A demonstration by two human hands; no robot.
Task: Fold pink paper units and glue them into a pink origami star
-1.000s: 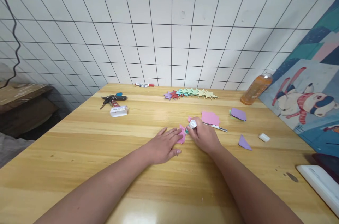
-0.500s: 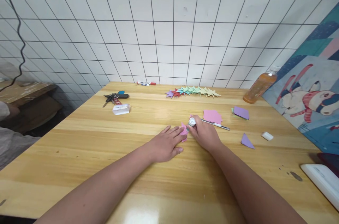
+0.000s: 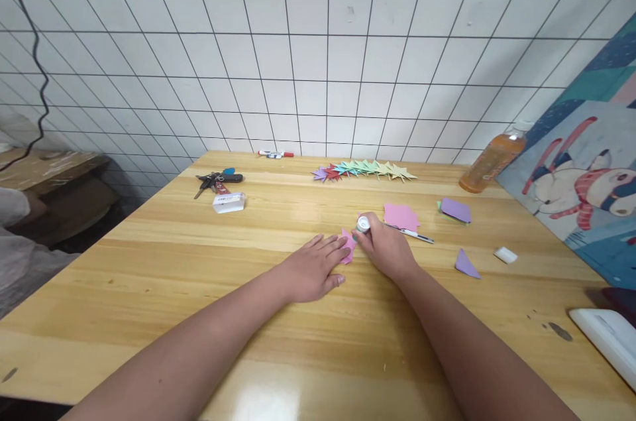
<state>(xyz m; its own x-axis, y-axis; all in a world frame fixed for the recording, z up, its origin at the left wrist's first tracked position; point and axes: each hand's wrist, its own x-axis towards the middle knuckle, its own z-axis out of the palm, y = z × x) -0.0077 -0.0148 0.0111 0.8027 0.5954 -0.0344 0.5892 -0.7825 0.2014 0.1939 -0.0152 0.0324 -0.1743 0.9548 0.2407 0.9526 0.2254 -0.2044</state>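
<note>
Glue stick (image 3: 363, 225) edged away; our right hand (image 3: 388, 247) pinches it, right of pink paper (image 3: 351, 246); left hand (image 3: 313, 270) spread atop.

You wear the camera on your head, so it looks from above the near side of the tabletop (image 3: 149, 301), forward and down. It faces the far edge and the tiled wall (image 3: 303, 56) behind this edge. The distance is middle: your left hand (image 3: 313, 270) and right hand (image 3: 388, 248) appear small near the centre, while the far left corner and the left edge also enter the view.
</note>
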